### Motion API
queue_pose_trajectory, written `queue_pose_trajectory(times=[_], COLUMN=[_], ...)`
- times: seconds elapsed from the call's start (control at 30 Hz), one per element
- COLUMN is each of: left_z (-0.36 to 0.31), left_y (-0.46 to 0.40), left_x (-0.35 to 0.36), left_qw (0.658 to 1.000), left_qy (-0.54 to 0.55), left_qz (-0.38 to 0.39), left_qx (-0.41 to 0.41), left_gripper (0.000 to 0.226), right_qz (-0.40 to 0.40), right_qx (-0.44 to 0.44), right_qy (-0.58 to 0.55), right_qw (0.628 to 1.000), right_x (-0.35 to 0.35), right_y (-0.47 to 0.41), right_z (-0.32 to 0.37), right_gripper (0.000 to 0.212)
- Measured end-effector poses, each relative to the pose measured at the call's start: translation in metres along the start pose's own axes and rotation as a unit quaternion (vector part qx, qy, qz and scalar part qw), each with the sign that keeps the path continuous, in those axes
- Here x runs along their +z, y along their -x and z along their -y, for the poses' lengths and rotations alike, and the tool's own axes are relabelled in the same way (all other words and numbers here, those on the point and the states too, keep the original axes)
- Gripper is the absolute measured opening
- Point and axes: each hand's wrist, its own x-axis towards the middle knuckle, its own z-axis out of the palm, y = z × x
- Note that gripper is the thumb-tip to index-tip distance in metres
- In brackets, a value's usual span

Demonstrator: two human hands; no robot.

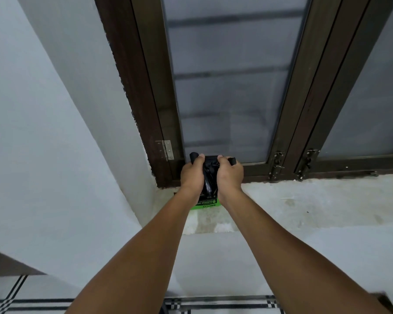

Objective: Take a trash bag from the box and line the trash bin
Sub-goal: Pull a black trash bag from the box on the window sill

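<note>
At a grey concrete window ledge (304,200), a person reaches out with both bare arms toward a dark brown wooden window frame (145,91) with frosted glass panes (227,87). Left hand (192,175) and right hand (229,175) sit close together, each with its fingers curled round a crumpled black plastic trash bag (209,171), which bunches up between the palms and pokes out past the knuckles on either side. Just below the wrists, a green and black cardboard trash-bag box (205,201) rests on the ledge near the corner where the frame meets a white plastered wall (55,132); most of the box is hidden by the hands, and whether the bag is fully out of it cannot be told. A small silver metal hinge (167,149) is fixed to the frame left of the hands, and two dark metal slide bolts (276,165) hang at the bottom of the sashes to the right. Black and white checked fabric (213,305) crosses the bottom edge of the view
</note>
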Motion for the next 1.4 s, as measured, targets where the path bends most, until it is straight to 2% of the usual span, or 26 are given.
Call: queue_pose_trajectory(times=[0.23,0.47,0.83,1.07,1.2,1.3,1.4], left_z=[-0.001,-0.005,-0.003,-0.004,-0.003,-0.003,-0.005], left_y=[0.005,0.005,0.009,0.011,0.012,0.008,-0.003], left_x=[0.011,0.013,0.018,0.022,0.021,0.014,-0.004], left_qw=[0.998,0.995,0.993,0.985,0.949,0.964,0.989], left_qy=[-0.001,0.007,0.056,0.137,0.257,0.231,0.121], left_qz=[-0.054,-0.094,-0.105,-0.1,-0.145,-0.092,-0.046], left_qx=[0.026,0.028,-0.004,-0.042,-0.112,-0.094,-0.078], left_gripper=[0.035,0.034,0.036,0.031,0.033,0.037,0.041], right_qz=[-0.076,-0.08,-0.079,-0.085,-0.12,-0.079,-0.017], right_qx=[-0.04,-0.036,-0.005,0.026,0.085,0.091,0.075], right_qy=[0.023,0.021,-0.013,-0.077,-0.179,-0.15,-0.06], right_qw=[0.996,0.996,0.997,0.993,0.973,0.981,0.995], right_x=[0.011,0.019,0.015,0.011,0.013,0.01,-0.002], right_y=[0.008,0.013,0.017,0.019,0.017,0.014,0.006], right_z=[0.0,0.002,0.005,0.014,0.02,0.019,0.02], right_gripper=[0.019,0.019,0.019,0.019,0.015,0.013,0.015])
